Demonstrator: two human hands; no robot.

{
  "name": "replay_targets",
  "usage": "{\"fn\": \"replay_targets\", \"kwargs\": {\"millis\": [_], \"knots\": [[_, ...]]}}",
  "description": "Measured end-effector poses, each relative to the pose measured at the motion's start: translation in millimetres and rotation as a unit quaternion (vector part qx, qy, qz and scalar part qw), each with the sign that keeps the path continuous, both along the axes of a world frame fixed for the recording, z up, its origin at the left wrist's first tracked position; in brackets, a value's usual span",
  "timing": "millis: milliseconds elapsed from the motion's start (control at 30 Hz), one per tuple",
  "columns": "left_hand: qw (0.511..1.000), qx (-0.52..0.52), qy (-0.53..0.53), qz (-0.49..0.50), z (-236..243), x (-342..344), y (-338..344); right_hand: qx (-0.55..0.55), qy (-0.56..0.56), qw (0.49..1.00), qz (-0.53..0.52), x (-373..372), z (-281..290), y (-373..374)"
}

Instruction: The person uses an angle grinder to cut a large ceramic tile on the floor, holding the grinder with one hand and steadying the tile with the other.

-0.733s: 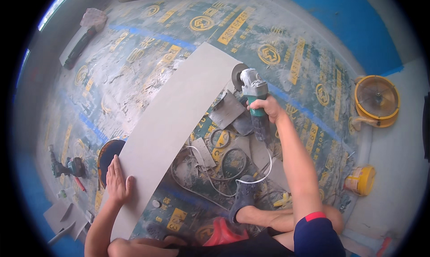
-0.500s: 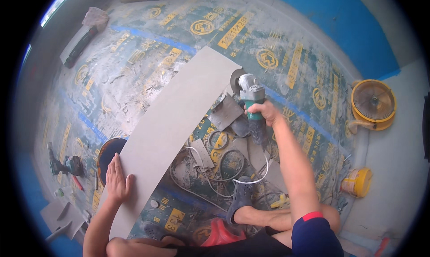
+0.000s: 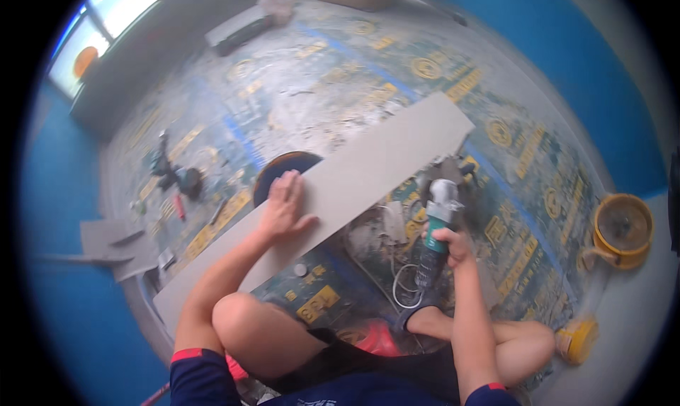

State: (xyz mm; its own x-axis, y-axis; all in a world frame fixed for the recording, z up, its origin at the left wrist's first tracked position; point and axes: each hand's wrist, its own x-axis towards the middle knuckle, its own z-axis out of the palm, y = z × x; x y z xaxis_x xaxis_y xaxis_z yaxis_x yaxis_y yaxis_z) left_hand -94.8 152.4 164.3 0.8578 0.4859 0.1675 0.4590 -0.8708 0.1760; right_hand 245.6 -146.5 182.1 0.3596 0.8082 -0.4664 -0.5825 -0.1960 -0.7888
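A long pale grey tile strip (image 3: 382,158) lies slantwise before me, its far right end rough along the near edge. My left hand (image 3: 285,211) rests on it, palm down with fingers stretched out. Under the strip's far side, a dark round object with an orange rim (image 3: 269,179) partly shows. My right hand (image 3: 455,246) is wrapped round the green and black body of an angle grinder (image 3: 444,206). The grinder's head points away from me, close to the tile's near edge. Blur hides its disc and whether it touches the tile. A white cord (image 3: 398,291) loops below.
A cordless drill (image 3: 185,179) and a red-handled tool (image 3: 178,206) lie left on the dusty printed floor covering. Tile pieces (image 3: 106,239) sit farther left. At right stand a yellow round fan (image 3: 623,225) and a yellow bucket (image 3: 579,341). Something red (image 3: 377,337) is between my legs.
The view has swung left, so the scene sits farther right. The grinder has come back toward me along the tile's edge. My left hand still lies flat on the strip.
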Motion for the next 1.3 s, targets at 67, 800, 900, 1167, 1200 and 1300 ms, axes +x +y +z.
{"fn": "replay_targets", "kwargs": {"millis": [67, 800, 900, 1167, 1200, 1300], "knots": [[0.996, -0.064, 0.034, -0.044, 6, -35, -30, 0.002, 0.020, 1.000, -0.019, -24, 1, -10], [0.953, -0.245, 0.062, 0.164, 138, -237, -71, 0.017, -0.186, 0.978, 0.097, -194, 96, -9], [0.953, -0.249, 0.071, 0.154, 144, -239, -61, 0.049, -0.294, 0.946, 0.129, -221, 103, 19], [0.946, -0.271, 0.054, 0.170, 139, -236, -56, 0.008, -0.411, 0.868, 0.278, -266, 112, 69], [0.943, -0.279, 0.057, 0.175, 141, -236, -54, 0.003, -0.413, 0.864, 0.287, -268, 112, 72], [0.944, -0.276, 0.053, 0.173, 141, -237, -52, -0.008, -0.406, 0.871, 0.278, -265, 111, 78]]}}
